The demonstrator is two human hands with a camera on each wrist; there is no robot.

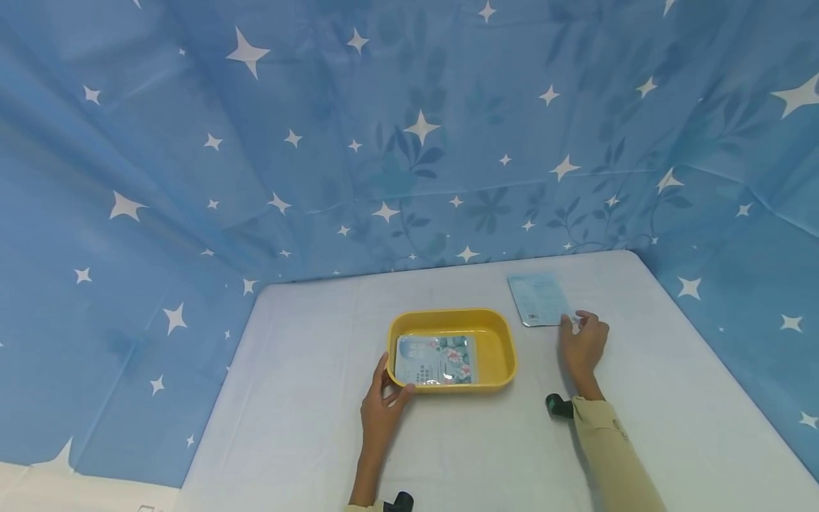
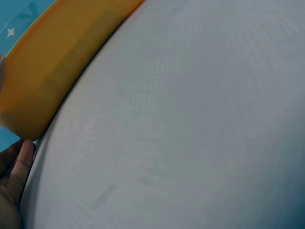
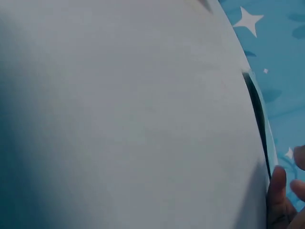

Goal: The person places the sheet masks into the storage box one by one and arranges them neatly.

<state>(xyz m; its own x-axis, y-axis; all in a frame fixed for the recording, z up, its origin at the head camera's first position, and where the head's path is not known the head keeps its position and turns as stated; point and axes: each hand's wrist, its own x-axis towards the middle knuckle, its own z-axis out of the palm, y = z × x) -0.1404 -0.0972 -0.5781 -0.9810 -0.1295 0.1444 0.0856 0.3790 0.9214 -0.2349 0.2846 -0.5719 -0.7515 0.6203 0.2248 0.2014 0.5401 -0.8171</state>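
A shallow yellow tray (image 1: 499, 348) with rounded corners sits mid-table. Inside it, toward the left, lies a flat sachet (image 1: 435, 360) with a floral print, like a face mask packet. My left hand (image 1: 382, 409) grips the tray's near left corner, thumb on the near side and fingers along the left; the left wrist view shows fingertips low on the tray's wall (image 2: 62, 62). To the right of the tray is a second, pale blue face mask sachet (image 1: 539, 297), printed with small text. My right hand (image 1: 584, 345) pinches its near right corner, and its edge (image 3: 259, 112) stands slightly raised.
A white cloth covers the table (image 1: 307, 398). Behind it and at both sides hangs a blue curtain (image 1: 384, 178) with white stars and leaf prints. A dark wrist device (image 1: 559, 406) sits by the right sleeve (image 1: 608, 441).
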